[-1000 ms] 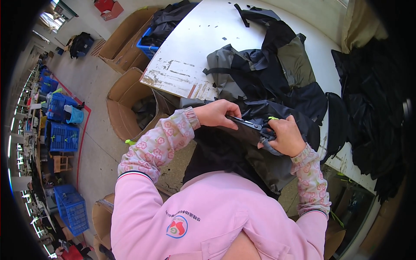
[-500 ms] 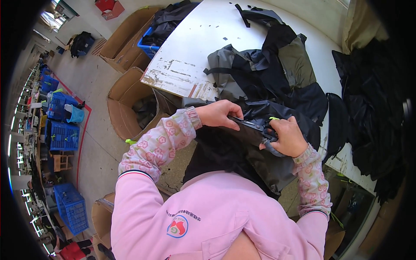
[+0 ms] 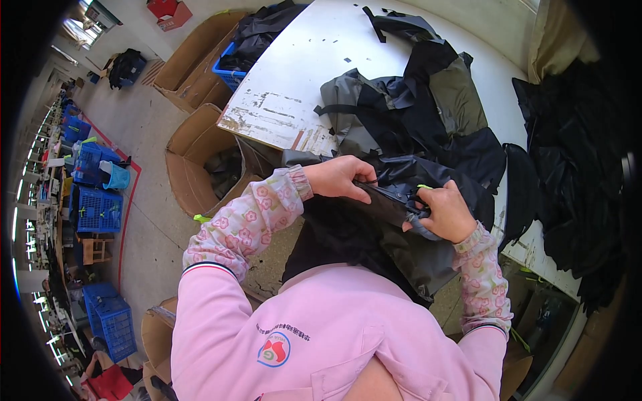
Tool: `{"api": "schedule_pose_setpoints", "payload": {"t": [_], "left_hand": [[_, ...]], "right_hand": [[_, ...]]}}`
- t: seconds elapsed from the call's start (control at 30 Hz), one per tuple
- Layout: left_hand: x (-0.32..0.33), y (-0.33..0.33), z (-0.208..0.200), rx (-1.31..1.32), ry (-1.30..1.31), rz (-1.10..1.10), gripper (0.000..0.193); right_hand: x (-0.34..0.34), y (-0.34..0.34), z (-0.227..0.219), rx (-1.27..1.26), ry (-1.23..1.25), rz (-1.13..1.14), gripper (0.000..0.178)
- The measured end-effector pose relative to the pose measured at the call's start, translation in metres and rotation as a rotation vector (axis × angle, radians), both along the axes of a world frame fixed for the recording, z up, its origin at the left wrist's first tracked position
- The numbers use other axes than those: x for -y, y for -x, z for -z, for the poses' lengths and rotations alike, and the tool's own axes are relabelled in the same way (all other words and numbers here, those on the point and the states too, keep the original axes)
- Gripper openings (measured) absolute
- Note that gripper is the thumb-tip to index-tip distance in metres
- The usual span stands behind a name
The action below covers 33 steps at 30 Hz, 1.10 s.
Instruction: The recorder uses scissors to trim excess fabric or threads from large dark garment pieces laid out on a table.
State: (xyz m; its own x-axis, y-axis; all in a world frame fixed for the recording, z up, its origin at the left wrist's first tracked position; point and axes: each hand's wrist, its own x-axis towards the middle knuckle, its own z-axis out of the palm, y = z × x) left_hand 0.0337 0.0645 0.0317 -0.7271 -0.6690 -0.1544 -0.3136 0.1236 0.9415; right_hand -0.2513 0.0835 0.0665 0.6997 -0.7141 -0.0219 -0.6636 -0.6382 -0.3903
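Observation:
My left hand (image 3: 341,179) pinches the edge of a dark grey and black fabric piece (image 3: 401,224), with thumb and fingertips together. My right hand (image 3: 445,210) is closed around the handles of a pair of scissors (image 3: 396,194). Their metal blades point left along the fabric edge, toward my left fingertips. Part of the handles lies hidden under my right fingers, and a bright yellow-green bit shows beside them. The fabric hangs over the table's near edge onto my lap. Beyond my hands, more of the black and olive-grey cloth (image 3: 455,100) lies crumpled on the white table (image 3: 287,80).
Dark fabric is heaped at the right (image 3: 568,167). Left of the table stand an open cardboard box (image 3: 187,157) with scraps inside and a blue basket (image 3: 231,75) full of dark cloth. Blue crates (image 3: 100,210) line the aisle at far left. Small dark scraps dot the tabletop.
My right hand has shifted slightly right with the scissors, and the blades have drawn back a little from my left fingers. At lower left, a person with something red has moved.

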Motion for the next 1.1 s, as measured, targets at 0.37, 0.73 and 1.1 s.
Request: {"api": "schedule_pose_setpoints", "payload": {"t": [0.37,0.73,1.1], "left_hand": [[-0.004,0.008,-0.002,0.020,0.070,0.011,0.023],[-0.008,0.001,-0.010,0.016,0.132,-0.004,0.039],[-0.006,-0.016,-0.002,0.151,0.366,-0.021,0.036]], "right_hand": [[-0.001,-0.006,-0.009,0.014,-0.016,-0.034,0.056],[-0.004,0.002,-0.004,0.029,-0.020,0.014,0.056],[-0.009,0.013,0.028,0.209,-0.161,0.073,0.023]]}}
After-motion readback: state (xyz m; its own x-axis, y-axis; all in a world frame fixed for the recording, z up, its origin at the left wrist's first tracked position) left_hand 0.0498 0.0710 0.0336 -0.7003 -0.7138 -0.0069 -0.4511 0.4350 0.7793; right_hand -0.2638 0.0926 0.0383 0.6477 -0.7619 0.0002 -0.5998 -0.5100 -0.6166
